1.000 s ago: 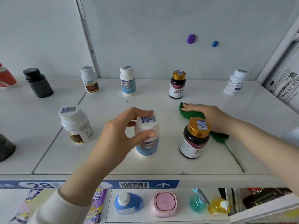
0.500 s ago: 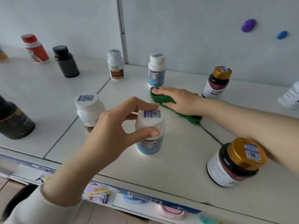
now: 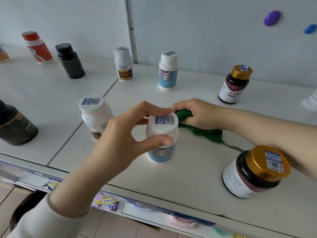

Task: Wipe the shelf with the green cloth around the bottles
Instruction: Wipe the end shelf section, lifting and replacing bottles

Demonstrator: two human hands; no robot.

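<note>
The blue-labelled bottle (image 3: pixel 162 152) is pinched at its cap by the left hand (image 3: pixel 123 134), seemingly for steadying, while the green cloth (image 3: pixel 205 133) is gripped, bunched, by the right hand (image 3: pixel 199 114) on the shelf (image 3: pixel 188 169) just behind it.

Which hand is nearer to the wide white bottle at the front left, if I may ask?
Left. The left hand grips the blue-labelled bottle just beside the wide white bottle; the right hand holds the green cloth farther right.
</note>
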